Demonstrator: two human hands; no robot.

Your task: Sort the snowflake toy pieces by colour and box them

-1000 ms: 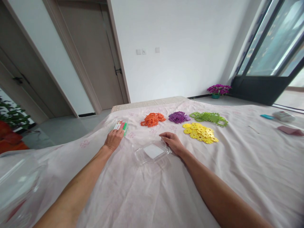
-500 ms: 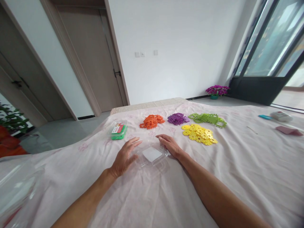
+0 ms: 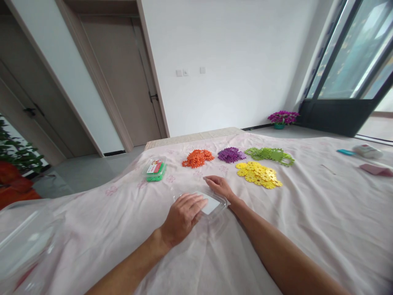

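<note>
Laid over the left part of the clear plastic container (image 3: pixel 211 204) with the left hand (image 3: pixel 181 217), fingers (image 3: pixel 194 200) slightly bent; cannot tell whether gripping or only resting. Loosely curled on the right hand (image 3: pixel 220 187) too, just beside the container's right edge; cannot tell whether touching. With the container over the wrinkled cloth (image 3: pixel 310 213), perhaps flat, perhaps lifted (hard to judge through such transparent plastic), could skid or tip if pressed from the left alone, without bracing opposite. Could dent if squeezed hard. Might scatter the nearby yellow pieces (image 3: pixel 259 175) with an outward sweep of the right arm (image 3: pixel 273 250)
</note>
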